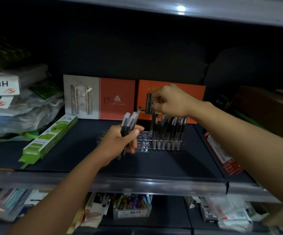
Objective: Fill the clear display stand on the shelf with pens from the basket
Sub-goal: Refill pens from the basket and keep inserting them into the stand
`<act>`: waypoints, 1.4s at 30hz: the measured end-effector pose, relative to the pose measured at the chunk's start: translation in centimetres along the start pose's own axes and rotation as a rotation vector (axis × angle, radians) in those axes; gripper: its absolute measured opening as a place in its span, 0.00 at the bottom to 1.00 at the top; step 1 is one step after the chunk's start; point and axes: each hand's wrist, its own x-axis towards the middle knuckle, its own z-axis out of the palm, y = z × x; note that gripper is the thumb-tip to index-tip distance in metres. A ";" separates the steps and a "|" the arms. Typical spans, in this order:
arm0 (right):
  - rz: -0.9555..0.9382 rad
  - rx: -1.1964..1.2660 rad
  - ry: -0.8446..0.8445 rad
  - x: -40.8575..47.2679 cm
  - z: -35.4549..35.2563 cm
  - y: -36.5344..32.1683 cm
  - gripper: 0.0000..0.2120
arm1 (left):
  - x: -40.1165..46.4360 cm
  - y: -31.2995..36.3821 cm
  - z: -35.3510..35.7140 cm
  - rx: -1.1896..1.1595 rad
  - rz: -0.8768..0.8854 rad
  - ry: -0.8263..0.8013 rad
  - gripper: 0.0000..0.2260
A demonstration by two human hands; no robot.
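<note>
We see the clear display stand on the dark shelf, its right half filled with upright black-grip pens. Our left hand wraps a bundle of clear-capped pens; our right hand pinches one pen above the stand.

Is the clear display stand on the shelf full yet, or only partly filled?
Partly filled. Pens stand upright in the right side of the display stand; the holes on its left show empty.
</note>
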 end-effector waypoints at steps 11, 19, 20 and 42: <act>-0.038 -0.014 -0.097 0.4 0.6 0.4 0.06 | 0.3 -0.8 -0.4 -0.009 -0.026 0.011 0.08; -0.066 -0.109 -0.203 0.9 1.1 0.0 0.06 | 0.5 -0.7 0.0 -0.025 -0.016 0.000 0.09; -0.074 -0.130 -0.208 1.0 1.1 -0.1 0.06 | 0.5 -0.7 0.1 -0.024 -0.014 -0.002 0.09; -0.024 -0.124 -0.247 1.3 1.8 0.5 0.07 | 0.2 -0.5 0.0 -0.026 0.000 -0.007 0.08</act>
